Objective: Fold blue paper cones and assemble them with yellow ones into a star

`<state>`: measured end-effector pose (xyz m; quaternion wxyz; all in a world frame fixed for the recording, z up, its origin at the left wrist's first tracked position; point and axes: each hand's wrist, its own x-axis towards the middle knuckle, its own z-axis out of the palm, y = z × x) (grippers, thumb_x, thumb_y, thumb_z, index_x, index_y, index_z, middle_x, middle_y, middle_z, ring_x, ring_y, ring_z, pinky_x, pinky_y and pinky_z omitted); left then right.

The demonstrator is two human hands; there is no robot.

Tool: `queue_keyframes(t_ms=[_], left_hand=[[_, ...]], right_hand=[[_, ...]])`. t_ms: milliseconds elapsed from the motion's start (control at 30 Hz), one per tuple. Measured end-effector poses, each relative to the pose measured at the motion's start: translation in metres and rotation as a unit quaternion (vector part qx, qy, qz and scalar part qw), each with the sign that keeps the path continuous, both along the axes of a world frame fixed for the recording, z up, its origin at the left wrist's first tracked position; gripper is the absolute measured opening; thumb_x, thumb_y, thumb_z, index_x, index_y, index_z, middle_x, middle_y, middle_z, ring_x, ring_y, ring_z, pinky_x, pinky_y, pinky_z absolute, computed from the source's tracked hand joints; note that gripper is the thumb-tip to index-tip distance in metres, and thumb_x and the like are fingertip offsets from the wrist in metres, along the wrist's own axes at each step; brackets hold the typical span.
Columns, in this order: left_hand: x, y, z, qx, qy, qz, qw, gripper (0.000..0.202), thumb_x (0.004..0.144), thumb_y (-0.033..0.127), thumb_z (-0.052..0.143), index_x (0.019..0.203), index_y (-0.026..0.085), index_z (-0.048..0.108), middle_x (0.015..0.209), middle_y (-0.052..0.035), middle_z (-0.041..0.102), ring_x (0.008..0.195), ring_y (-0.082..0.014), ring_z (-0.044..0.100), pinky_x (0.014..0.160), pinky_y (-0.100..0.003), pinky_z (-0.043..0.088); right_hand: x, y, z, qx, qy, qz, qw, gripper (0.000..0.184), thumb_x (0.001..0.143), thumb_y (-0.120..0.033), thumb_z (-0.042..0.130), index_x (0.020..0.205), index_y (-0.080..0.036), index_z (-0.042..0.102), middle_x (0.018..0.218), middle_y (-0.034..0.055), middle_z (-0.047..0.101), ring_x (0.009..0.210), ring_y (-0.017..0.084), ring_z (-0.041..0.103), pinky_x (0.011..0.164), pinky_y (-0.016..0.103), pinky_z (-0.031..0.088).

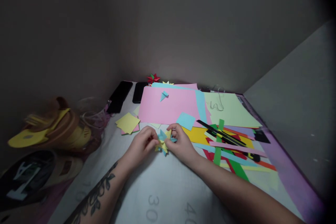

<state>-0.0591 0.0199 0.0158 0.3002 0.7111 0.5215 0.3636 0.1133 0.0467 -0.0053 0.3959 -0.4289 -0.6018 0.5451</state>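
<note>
Between my two hands is a spiky folded-paper star (163, 142) in blue and yellow. My left hand (145, 140) pinches its left side with thumb and fingertips. On the other side, my right hand (181, 143) has its thumb on the points and its fingers curled behind them. Both hands are just above the white sheet that covers the table. Beyond them, a small folded blue paper piece (164, 95) lies on pink paper (170, 108). A blue paper square (186, 121) is close to my right fingers, and yellow paper squares (128, 123) lie left of my left hand.
Coloured paper strips and scissors (223, 134) are piled at the right, before pale green sheets (231, 108) with a bent wire. A red paper star (153, 78) and two dark phones (140, 92) are at the back. Caps (44, 129) stand at the left.
</note>
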Motion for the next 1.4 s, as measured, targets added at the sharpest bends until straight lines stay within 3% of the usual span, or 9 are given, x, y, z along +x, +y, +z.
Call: queue_keyframes(t_ms=[133, 333, 533, 700, 900, 1033, 1200, 1400], left_hand=[[0.003, 0.0, -0.004, -0.03, -0.012, 0.07, 0.997, 0.007, 0.081, 0.018, 0.054, 0.075, 0.019, 0.05, 0.07, 0.0026, 0.052, 0.062, -0.0125, 0.048, 0.057, -0.023, 0.037], [0.001, -0.001, -0.007, 0.043, -0.012, 0.012, 0.999, 0.016, 0.083, 0.011, 0.049, 0.084, 0.018, 0.063, 0.083, -0.0038, 0.06, 0.078, -0.015, 0.057, 0.069, -0.026, 0.043], [0.004, -0.001, -0.007, 0.045, -0.024, 0.034, 0.998, 0.019, 0.083, 0.014, 0.054, 0.092, 0.019, 0.07, 0.083, -0.005, 0.06, 0.077, -0.0148, 0.059, 0.067, -0.025, 0.045], [0.01, 0.0, -0.011, 0.006, -0.063, 0.071, 0.995, 0.013, 0.078, 0.017, 0.061, 0.089, 0.018, 0.068, 0.083, -0.0039, 0.061, 0.071, -0.0138, 0.057, 0.064, -0.025, 0.044], [0.015, 0.002, -0.013, -0.111, -0.109, 0.112, 0.981, 0.009, 0.073, 0.022, 0.063, 0.08, 0.016, 0.063, 0.076, -0.0016, 0.059, 0.062, -0.0128, 0.052, 0.058, -0.025, 0.041], [0.016, 0.0, -0.009, -0.1, -0.078, 0.101, 0.987, 0.011, 0.076, 0.026, 0.06, 0.072, 0.016, 0.064, 0.072, -0.0017, 0.057, 0.065, -0.0144, 0.052, 0.06, -0.025, 0.039], [0.014, -0.001, -0.004, -0.067, -0.029, 0.095, 0.993, 0.024, 0.085, 0.029, 0.048, 0.069, 0.016, 0.062, 0.07, -0.0019, 0.056, 0.068, -0.0153, 0.053, 0.062, -0.025, 0.037], [0.013, 0.002, -0.013, -0.112, -0.048, 0.141, 0.982, 0.029, 0.082, 0.036, 0.052, 0.06, 0.017, 0.052, 0.057, 0.0023, 0.048, 0.056, -0.0127, 0.044, 0.053, -0.023, 0.031]], right_hand=[[-0.001, -0.001, -0.002, 0.008, -0.015, 0.006, 1.0, 0.029, 0.07, -0.011, 0.052, 0.095, -0.023, 0.043, 0.071, -0.0059, 0.048, 0.062, 0.01, 0.049, 0.054, 0.019, 0.039], [0.0, -0.001, -0.004, -0.006, 0.003, 0.009, 1.0, 0.029, 0.072, -0.012, 0.051, 0.097, -0.024, 0.041, 0.072, -0.0062, 0.052, 0.06, 0.009, 0.051, 0.053, 0.019, 0.04], [0.0, -0.001, -0.007, 0.015, -0.024, -0.015, 0.999, 0.028, 0.073, -0.014, 0.052, 0.097, -0.023, 0.043, 0.073, -0.0051, 0.051, 0.062, 0.01, 0.051, 0.053, 0.019, 0.039], [0.0, -0.002, -0.011, 0.052, -0.063, -0.037, 0.996, 0.028, 0.073, -0.014, 0.052, 0.098, -0.023, 0.045, 0.073, -0.0052, 0.049, 0.065, 0.011, 0.052, 0.056, 0.02, 0.039], [0.001, -0.004, -0.012, 0.095, -0.104, -0.047, 0.989, 0.025, 0.075, -0.017, 0.053, 0.098, -0.024, 0.046, 0.078, -0.0031, 0.053, 0.072, 0.014, 0.055, 0.063, 0.024, 0.042], [0.001, -0.004, -0.012, 0.105, -0.108, -0.052, 0.987, 0.024, 0.076, -0.017, 0.054, 0.098, -0.024, 0.045, 0.082, -0.0015, 0.057, 0.077, 0.015, 0.057, 0.067, 0.026, 0.045], [0.0, -0.002, -0.013, 0.067, -0.076, -0.041, 0.994, 0.025, 0.075, -0.016, 0.054, 0.097, -0.024, 0.045, 0.078, -0.0027, 0.055, 0.07, 0.014, 0.057, 0.059, 0.023, 0.044], [-0.002, 0.001, -0.007, -0.024, 0.023, -0.009, 0.999, 0.029, 0.071, -0.015, 0.055, 0.096, -0.024, 0.042, 0.072, -0.0057, 0.056, 0.058, 0.01, 0.054, 0.052, 0.019, 0.042]])
